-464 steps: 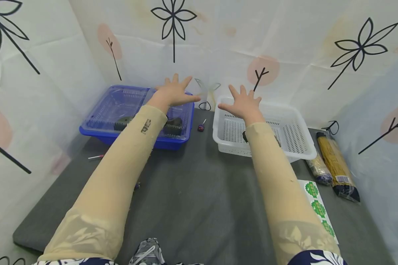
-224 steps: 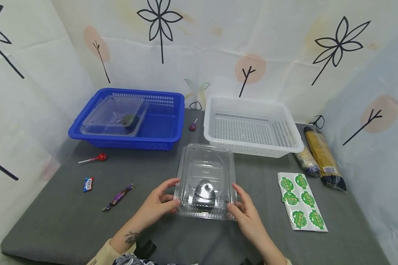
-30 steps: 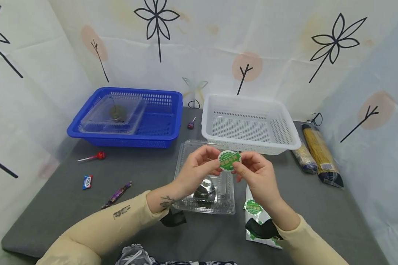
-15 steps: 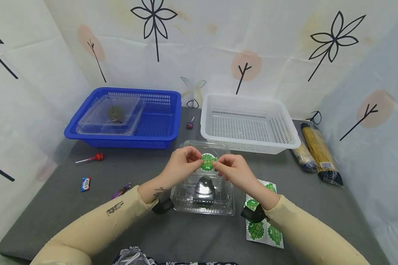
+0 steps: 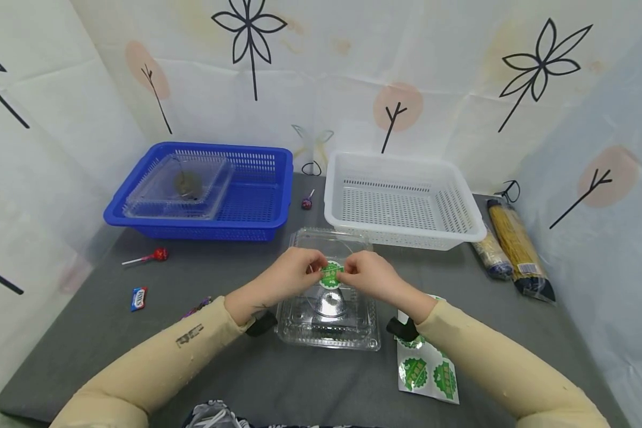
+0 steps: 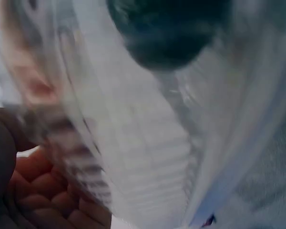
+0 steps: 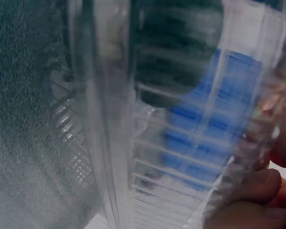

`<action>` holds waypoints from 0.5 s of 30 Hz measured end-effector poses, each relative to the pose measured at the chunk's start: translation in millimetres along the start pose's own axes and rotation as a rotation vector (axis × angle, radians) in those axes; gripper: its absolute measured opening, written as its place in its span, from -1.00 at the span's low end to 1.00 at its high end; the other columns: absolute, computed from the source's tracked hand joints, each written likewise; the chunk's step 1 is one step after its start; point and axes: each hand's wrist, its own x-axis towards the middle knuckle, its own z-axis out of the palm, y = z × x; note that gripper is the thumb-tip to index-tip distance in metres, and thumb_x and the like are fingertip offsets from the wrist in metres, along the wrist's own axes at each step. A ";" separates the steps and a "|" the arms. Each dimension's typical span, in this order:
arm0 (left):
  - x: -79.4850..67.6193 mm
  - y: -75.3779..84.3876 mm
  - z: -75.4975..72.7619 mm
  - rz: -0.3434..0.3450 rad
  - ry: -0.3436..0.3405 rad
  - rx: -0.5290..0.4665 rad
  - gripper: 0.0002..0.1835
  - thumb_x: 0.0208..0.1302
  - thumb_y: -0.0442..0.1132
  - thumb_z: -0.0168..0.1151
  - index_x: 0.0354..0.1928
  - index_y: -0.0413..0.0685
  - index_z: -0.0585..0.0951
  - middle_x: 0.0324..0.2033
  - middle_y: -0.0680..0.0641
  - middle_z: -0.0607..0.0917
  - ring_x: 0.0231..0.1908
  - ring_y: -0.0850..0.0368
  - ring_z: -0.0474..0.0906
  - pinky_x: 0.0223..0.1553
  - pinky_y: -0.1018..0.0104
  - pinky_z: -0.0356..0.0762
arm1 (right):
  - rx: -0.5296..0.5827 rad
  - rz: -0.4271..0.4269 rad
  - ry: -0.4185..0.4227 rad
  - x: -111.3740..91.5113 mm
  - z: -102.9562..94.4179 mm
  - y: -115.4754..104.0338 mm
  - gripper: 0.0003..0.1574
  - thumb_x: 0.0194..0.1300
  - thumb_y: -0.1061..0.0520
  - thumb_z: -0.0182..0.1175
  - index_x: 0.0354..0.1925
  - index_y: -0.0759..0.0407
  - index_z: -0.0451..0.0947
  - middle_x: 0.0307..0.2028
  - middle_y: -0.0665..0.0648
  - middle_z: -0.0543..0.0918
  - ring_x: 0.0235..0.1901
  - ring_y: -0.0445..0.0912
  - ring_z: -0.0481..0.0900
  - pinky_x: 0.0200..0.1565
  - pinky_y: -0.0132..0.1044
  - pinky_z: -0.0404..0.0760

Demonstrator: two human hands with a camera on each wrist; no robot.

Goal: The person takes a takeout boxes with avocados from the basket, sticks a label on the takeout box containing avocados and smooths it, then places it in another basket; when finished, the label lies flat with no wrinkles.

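Fingers of the left hand (image 5: 283,279) and right hand (image 5: 380,279) pinch opposite edges of a green sticker (image 5: 331,277), already off the label sheet (image 5: 430,375) to their right, while fixing it onto the clear container (image 5: 326,333) beneath them seems still to finish.
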 end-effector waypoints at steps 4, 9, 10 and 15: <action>1.8 -2.0 2.2 0.037 -0.018 0.089 -0.88 0.02 -0.38 0.13 -0.35 -0.13 0.59 -0.62 0.12 0.52 -0.61 0.31 0.37 -0.56 0.46 0.37 | -0.085 0.022 -0.009 1.6 2.2 -3.0 -0.61 0.09 -0.01 0.16 -0.76 0.04 0.35 -0.81 -0.07 0.30 -0.80 -0.22 0.19 -0.72 -0.42 0.15; 2.3 -2.3 3.2 0.056 -0.052 0.133 -0.88 0.01 -0.38 0.11 -0.39 -0.11 0.60 -0.71 0.13 0.45 -0.70 0.32 0.27 -0.62 0.46 0.32 | -0.099 0.022 0.012 2.4 3.7 -2.8 -0.64 0.02 -0.01 0.23 -0.73 0.05 0.34 -0.78 -0.05 0.34 -0.78 -0.21 0.23 -0.69 -0.40 0.20; 2.3 -1.8 3.0 0.057 -0.059 0.136 -0.88 0.01 -0.38 0.11 -0.39 -0.11 0.61 -0.72 0.13 0.45 -0.71 0.31 0.26 -0.63 0.46 0.31 | -0.095 0.014 0.024 2.1 3.7 -2.4 -0.65 0.01 0.00 0.24 -0.72 0.06 0.34 -0.76 -0.04 0.35 -0.76 -0.20 0.24 -0.68 -0.40 0.22; 1.1 1.6 1.7 0.082 -0.068 0.195 -0.91 0.04 -0.34 0.16 -0.40 -0.09 0.63 -0.66 0.12 0.48 -0.65 0.30 0.30 -0.58 0.44 0.33 | -0.126 -0.152 0.079 -4.1 5.3 1.8 -0.88 -0.02 0.11 0.27 -0.45 0.06 0.52 -0.53 -0.01 0.43 -0.65 -0.20 0.31 -0.63 -0.41 0.28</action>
